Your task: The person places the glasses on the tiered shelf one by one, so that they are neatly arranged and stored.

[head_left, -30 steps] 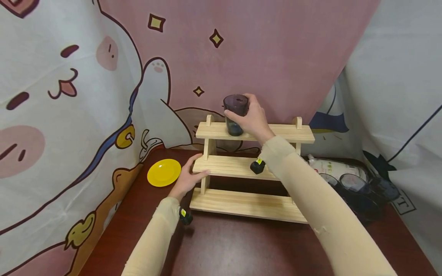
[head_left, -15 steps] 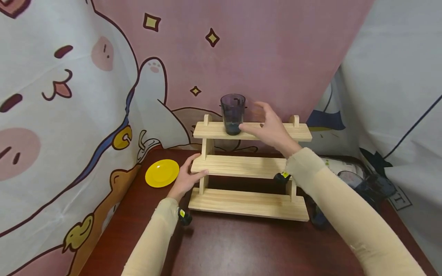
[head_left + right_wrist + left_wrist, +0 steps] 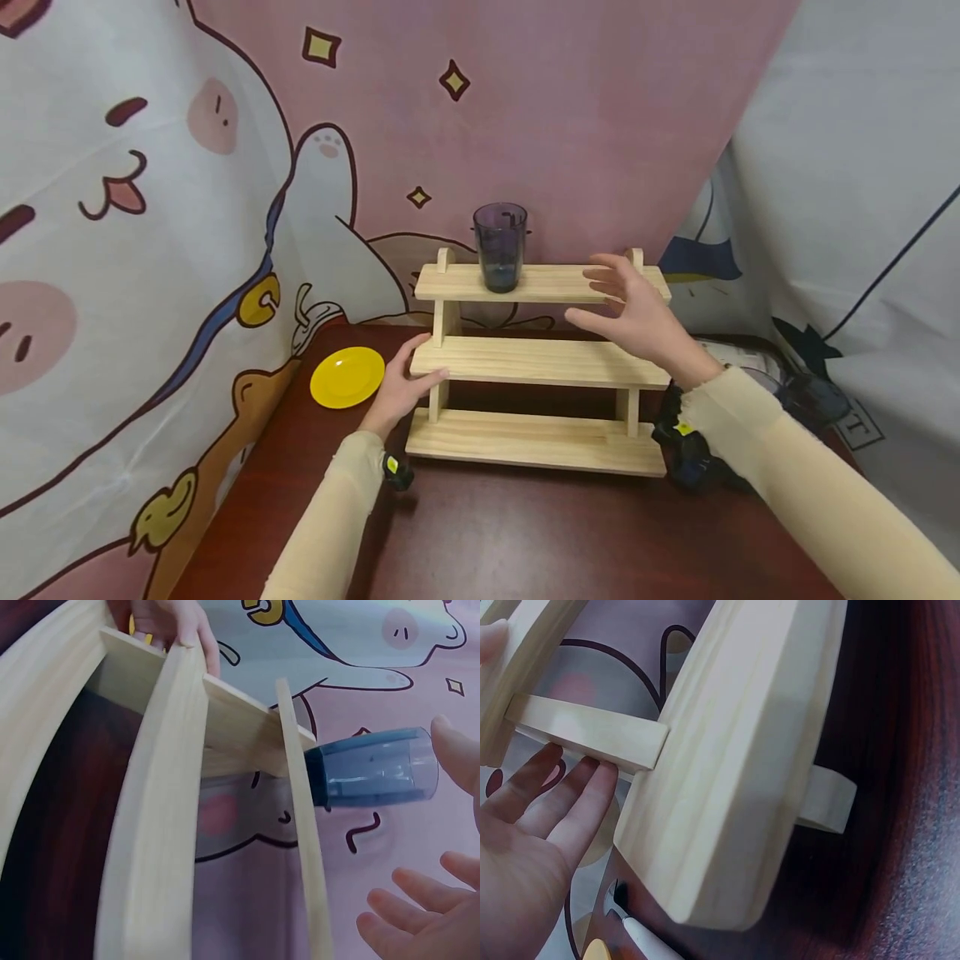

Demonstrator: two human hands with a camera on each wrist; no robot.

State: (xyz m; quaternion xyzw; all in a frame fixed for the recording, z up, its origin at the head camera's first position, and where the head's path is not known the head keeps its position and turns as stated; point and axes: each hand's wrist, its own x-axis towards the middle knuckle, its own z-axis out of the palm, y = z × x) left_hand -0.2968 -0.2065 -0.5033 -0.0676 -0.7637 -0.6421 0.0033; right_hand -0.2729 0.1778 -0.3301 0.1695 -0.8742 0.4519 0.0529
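Observation:
A three-tier wooden display shelf (image 3: 540, 362) stands on the table. My left hand (image 3: 401, 387) holds the left end of its middle tier, thumb at the front edge; in the left wrist view its fingers (image 3: 585, 810) lie along an upright. On the top tier, left of centre, a tinted drinking glass (image 3: 500, 250) stands upright. To the right of the glass and apart from it, my right hand (image 3: 641, 321) hovers in front of the shelf's right side, fingers spread and holding nothing. The right wrist view shows the glass (image 3: 375, 766) between this hand and the top tier.
A yellow plate (image 3: 347, 377) lies left of the shelf. Several dark glasses (image 3: 813, 400) and a white pouch (image 3: 742, 357) sit at the right, partly hidden by my right arm. A utensil with a white handle (image 3: 651, 939) lies near the shelf's end. Printed cloth hangs behind.
My right hand has let go of the glass and moved right and down, away from it. The glass stays on the top tier. My left hand keeps its hold on the shelf.

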